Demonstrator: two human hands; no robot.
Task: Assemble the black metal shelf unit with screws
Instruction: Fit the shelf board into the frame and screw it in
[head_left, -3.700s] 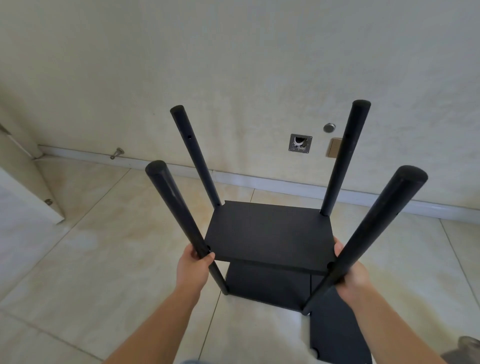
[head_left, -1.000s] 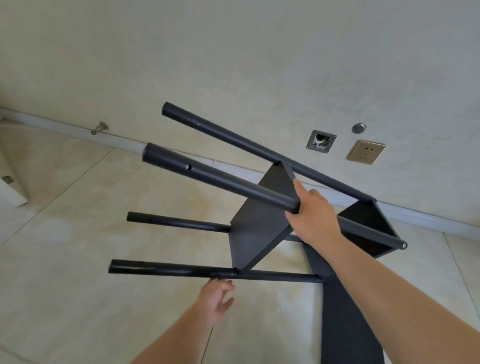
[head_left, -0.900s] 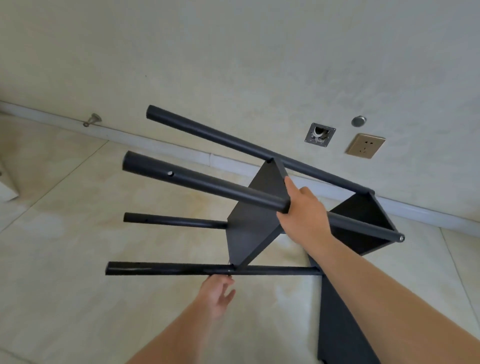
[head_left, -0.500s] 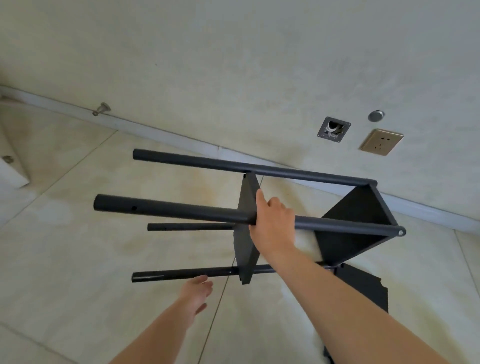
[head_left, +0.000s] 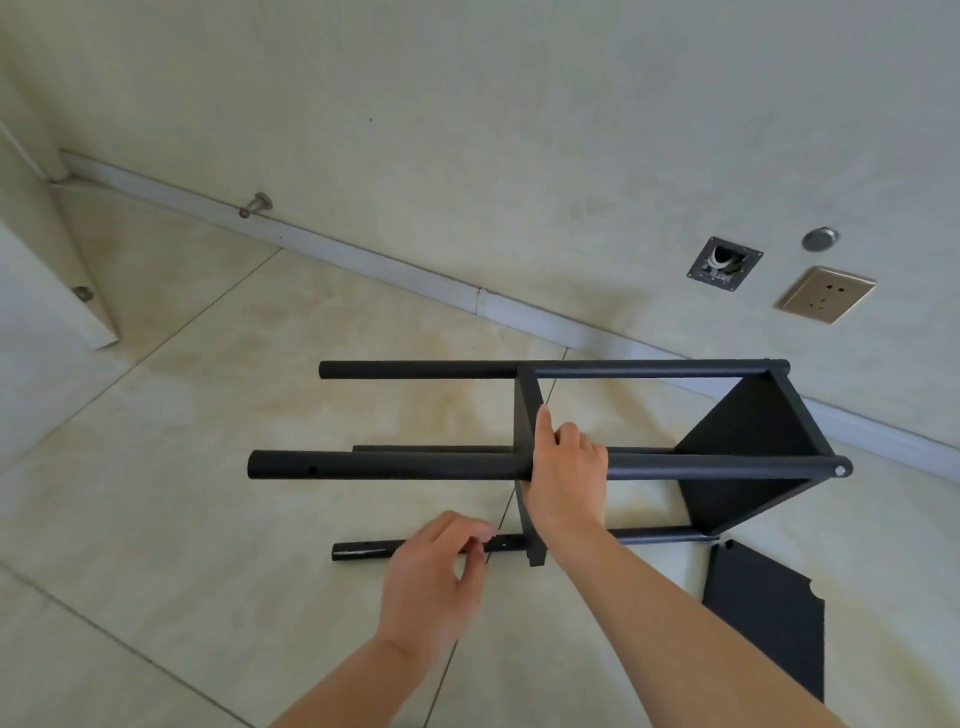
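Shelf unit (head_left: 571, 462) is now lying on its side on the tiled floor (head_left: 208, 467), having been standing upright on its legs seconds ago and then tipped over. The right hand (head_left: 563, 483) is gripping the near upper post beside the middle panel, steadying the frame. The left hand (head_left: 436, 577), which was open under the lowest post, is now hovering over that post (head_left: 363, 550) with fingers loosely curled, apparently holding nothing. This is likely exposing the free leg ends for fitting the loose shelf panel (head_left: 769, 613) lying just beside. No containers are showing.
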